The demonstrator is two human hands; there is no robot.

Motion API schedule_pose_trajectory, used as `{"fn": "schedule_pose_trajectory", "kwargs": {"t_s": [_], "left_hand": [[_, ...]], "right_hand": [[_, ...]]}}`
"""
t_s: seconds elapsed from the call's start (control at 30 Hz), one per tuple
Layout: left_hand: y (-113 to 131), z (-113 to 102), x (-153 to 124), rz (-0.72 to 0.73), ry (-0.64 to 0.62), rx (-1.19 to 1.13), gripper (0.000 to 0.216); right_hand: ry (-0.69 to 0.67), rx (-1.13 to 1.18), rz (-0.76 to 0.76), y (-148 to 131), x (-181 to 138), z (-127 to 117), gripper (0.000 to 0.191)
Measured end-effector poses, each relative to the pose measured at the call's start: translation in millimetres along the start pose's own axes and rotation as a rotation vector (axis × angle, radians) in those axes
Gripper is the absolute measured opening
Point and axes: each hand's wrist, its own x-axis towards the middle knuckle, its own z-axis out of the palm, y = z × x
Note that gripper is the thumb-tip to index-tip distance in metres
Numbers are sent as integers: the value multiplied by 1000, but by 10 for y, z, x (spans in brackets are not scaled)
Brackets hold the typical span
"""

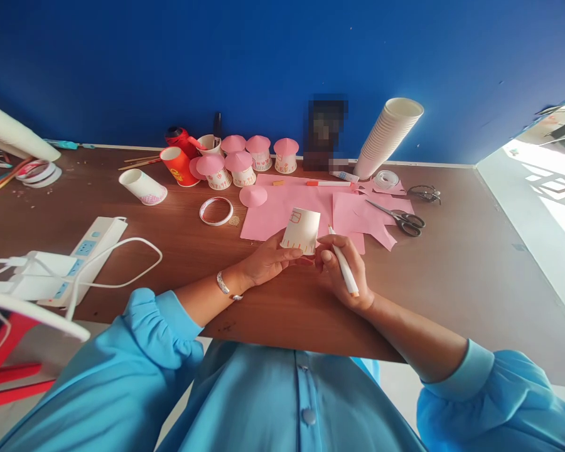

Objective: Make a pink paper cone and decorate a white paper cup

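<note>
My left hand (267, 260) grips an upturned white paper cup (301, 230) with orange drawn marks, held just above the brown table (452, 270). My right hand (343, 270) is closed round a white marker pen (343, 267) whose tip points up beside the cup. Both hands hover at the near edge of a pink paper sheet (282, 207). A loose pink paper cone (253, 196) lies on the sheet's left side.
Several cup houses with pink cone roofs (258, 154) stand at the back by a red cup (179, 166). A leaning stack of white cups (388, 135), scissors (402, 220), tape rolls (216, 211), another marker (328, 183), a lying cup (142, 186) and a power strip (91, 248) lie around.
</note>
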Motion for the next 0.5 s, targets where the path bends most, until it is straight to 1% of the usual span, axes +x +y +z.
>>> {"fn": "schedule_pose_trajectory", "kwargs": {"t_s": [0.17, 0.27, 0.37, 0.47, 0.5], "left_hand": [[7, 10, 22, 12, 15, -4, 45], [58, 28, -8, 32, 38, 14, 45], [44, 57, -147, 16, 18, 46, 48], [-48, 64, -325, -58, -37, 61, 47], [-79, 61, -368, -68, -37, 55, 47]], "right_hand": [[-3, 20, 8, -58, 43, -11, 32], [9, 55, -18, -117, 20, -35, 26], [-26, 105, -11, -162, -116, -35, 19], [-94, 118, 51, -180, -277, -2, 21], [-109, 118, 69, -185, -309, 11, 22]]}}
